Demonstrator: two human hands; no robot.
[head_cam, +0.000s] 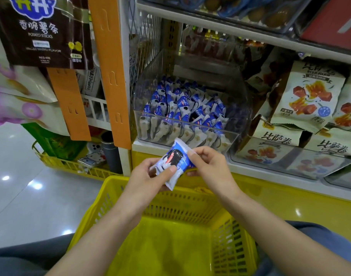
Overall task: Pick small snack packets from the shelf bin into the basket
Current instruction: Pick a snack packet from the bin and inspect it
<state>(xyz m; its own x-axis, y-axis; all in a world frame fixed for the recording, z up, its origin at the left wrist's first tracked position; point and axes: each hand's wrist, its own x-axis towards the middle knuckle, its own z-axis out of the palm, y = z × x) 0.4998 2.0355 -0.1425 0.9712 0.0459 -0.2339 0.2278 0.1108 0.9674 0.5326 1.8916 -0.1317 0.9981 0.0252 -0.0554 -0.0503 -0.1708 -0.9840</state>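
Head view: 1 packet (173, 162), blue and white, sat at the centre of the frame, held by 2 hands just below the bin (241, 108) and above the far rim of the near basket (230, 246). The left hand (146, 176) gripped its lower end, thumb pressed on the front and fingers curled behind. The right hand (208, 166) pinched its upper right edge between thumb and fingers, closed tight on the wrapper. The clear bin on the shelf held a heap of like packets (180, 108), too many to count. 2 yellow baskets showed: the near one at the bottom centre under both forearms, and a second basket (71, 166) at the left on the floor. 2 orange strips (110, 72) hung at the upper left, beside 1 dark potato-stick bag (41, 30). Pale snack bags (306, 96) were stacked at the right.
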